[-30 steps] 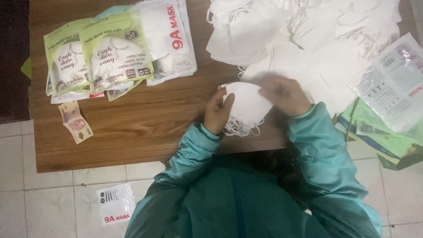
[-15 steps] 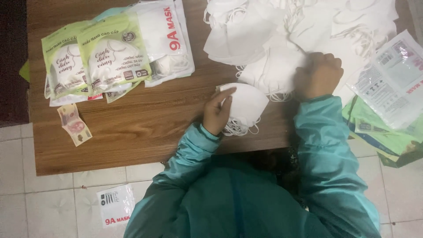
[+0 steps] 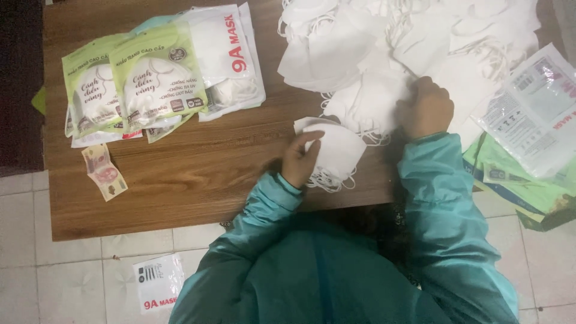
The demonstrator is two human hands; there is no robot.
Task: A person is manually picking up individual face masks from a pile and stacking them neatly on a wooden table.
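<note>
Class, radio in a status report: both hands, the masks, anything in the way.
Left hand pressing small mask stack. Right hand closed on loose mask pile. Filled packets lie apart, clear.

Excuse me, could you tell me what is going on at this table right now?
A person in a teal jacket is working over a wooden table. The left hand rests on a small stack of white face masks near the table's edge, while the right hand reaches into the big loose pile of masks. Packaged masks and folded banknotes lie to the left.
</note>
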